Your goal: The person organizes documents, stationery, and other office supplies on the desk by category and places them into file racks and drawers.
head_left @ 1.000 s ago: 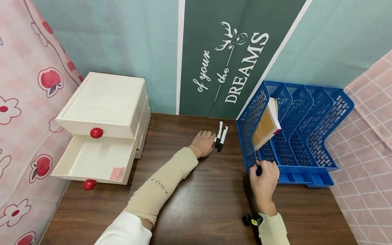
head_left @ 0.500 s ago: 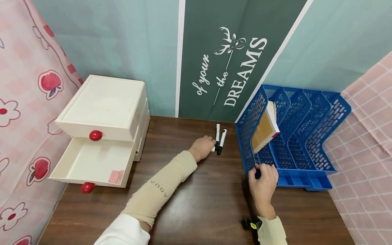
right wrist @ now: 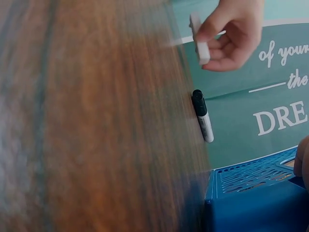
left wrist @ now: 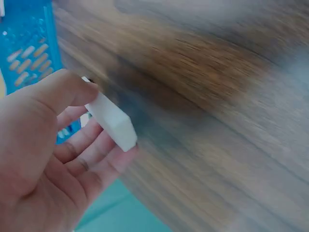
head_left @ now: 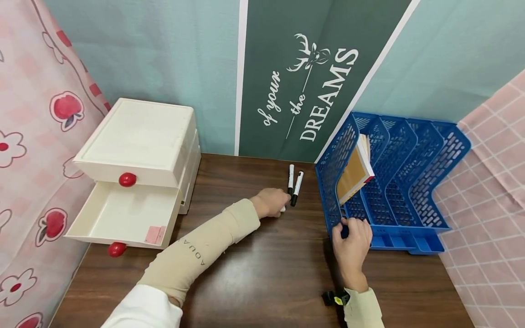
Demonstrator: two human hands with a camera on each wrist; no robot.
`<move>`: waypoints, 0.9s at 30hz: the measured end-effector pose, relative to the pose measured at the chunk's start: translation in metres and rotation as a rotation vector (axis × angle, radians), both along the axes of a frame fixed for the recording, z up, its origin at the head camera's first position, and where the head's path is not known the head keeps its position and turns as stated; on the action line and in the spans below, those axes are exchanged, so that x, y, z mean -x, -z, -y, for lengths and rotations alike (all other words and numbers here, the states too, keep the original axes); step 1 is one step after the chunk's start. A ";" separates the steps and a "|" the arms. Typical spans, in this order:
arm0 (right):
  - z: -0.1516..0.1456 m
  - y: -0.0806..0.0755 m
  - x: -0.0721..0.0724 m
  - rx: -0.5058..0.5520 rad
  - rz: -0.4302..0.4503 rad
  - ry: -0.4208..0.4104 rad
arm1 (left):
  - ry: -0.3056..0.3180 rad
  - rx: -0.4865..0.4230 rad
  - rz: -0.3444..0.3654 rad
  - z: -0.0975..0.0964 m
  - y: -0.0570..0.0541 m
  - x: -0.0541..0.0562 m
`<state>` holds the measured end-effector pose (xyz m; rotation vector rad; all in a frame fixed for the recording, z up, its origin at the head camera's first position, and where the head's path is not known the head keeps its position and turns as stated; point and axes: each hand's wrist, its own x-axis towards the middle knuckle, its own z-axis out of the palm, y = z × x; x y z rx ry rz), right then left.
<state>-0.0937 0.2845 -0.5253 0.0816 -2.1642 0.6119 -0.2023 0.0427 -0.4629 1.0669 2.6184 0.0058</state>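
Note:
My left hand (head_left: 270, 202) pinches a white block-shaped eraser (left wrist: 113, 121) between thumb and fingers, just above the dark wooden table. Only a small end of the eraser shows in the head view; the right wrist view also has it in the hand. Beside that hand, two white markers with black caps lie on the table, a left marker (head_left: 290, 178) and a right marker (head_left: 298, 187). My right hand (head_left: 353, 241) grips the front left edge of the blue file rack (head_left: 330, 175). A book (head_left: 354, 176) leans in the rack's leftmost compartment.
On the left stands a white drawer unit (head_left: 137, 132) with red knobs. Its pulled-out drawer (head_left: 123, 205) holds a small pink item (head_left: 154, 234). A green printed cloth (head_left: 283, 91) hangs behind the table, and a pink checked cloth (head_left: 484, 214) hangs at right.
My left hand has picked up the eraser near the markers and drawn slightly back toward me. The markers have shifted a little. My right hand keeps its grip on the rack.

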 end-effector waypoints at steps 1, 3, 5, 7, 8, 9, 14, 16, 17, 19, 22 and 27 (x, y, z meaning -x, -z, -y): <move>0.000 0.000 0.000 -0.001 -0.001 -0.001 | -0.001 0.002 0.006 -0.002 -0.003 -0.002; 0.000 0.000 0.000 -0.004 -0.003 0.001 | -0.003 0.004 0.020 -0.005 -0.010 -0.007; 0.001 -0.001 0.000 -0.003 -0.004 0.003 | 0.004 0.004 0.021 -0.008 -0.017 -0.013; 0.001 -0.001 0.000 -0.001 -0.004 0.005 | 0.026 0.007 0.014 -0.011 -0.025 -0.018; 0.001 -0.001 0.000 0.001 -0.003 0.005 | 0.042 0.011 0.008 -0.012 -0.030 -0.022; 0.001 -0.001 0.000 0.002 -0.002 0.004 | 0.061 0.016 0.004 -0.013 -0.034 -0.025; 0.001 -0.001 -0.001 0.004 0.001 -0.001 | 0.159 0.024 0.046 -0.016 -0.052 -0.043; 0.001 -0.001 -0.001 0.001 0.004 -0.001 | 0.199 0.026 0.066 -0.017 -0.060 -0.051; 0.001 -0.001 -0.001 0.000 0.005 -0.001 | 0.221 0.031 0.063 -0.017 -0.064 -0.054; 0.001 -0.001 -0.002 -0.004 0.009 0.000 | 0.260 0.041 0.062 -0.016 -0.073 -0.062; 0.000 0.000 -0.002 -0.014 0.019 -0.001 | 0.304 0.047 0.065 -0.013 -0.084 -0.072; -0.002 0.001 -0.002 -0.024 0.044 -0.001 | 0.356 0.026 0.078 0.001 -0.099 -0.085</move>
